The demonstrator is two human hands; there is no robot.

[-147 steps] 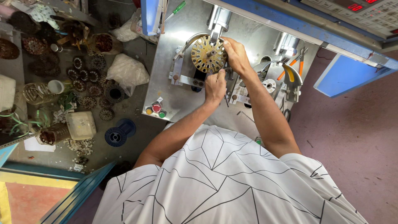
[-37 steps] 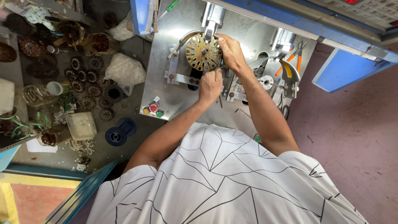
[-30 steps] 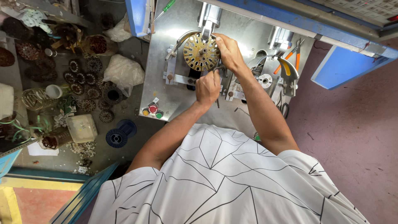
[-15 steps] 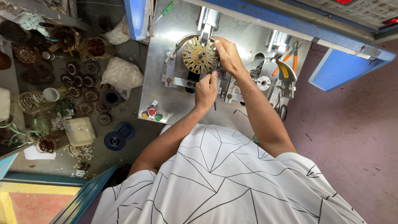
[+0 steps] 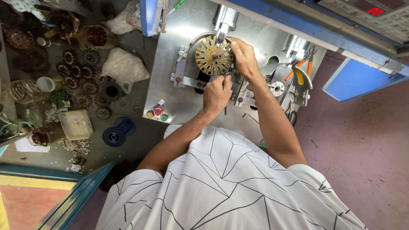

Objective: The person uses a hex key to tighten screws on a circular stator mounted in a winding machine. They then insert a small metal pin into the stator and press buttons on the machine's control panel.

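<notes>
A round brass-coloured slotted stator disc (image 5: 213, 56) is mounted on the spindle of a grey metal winding machine (image 5: 179, 98). My right hand (image 5: 243, 56) grips the disc's right edge. My left hand (image 5: 216, 93) is closed just below the disc, fingers pinched around a thin dark tool or wire whose tip points down; what it is cannot be made out. A curved metal guide arm (image 5: 191, 44) arcs over the disc's left side.
Red, yellow and green push buttons (image 5: 156, 113) sit at the machine's front left. Orange-handled pliers (image 5: 300, 68) lie at the right. On the floor to the left are several wound stators (image 5: 83, 85), a plastic bag (image 5: 122, 68), a blue spool (image 5: 116, 134) and a white container (image 5: 76, 124).
Both hands stay at the disc; my left hand has shifted slightly lower beneath it. The view has drifted a little.
</notes>
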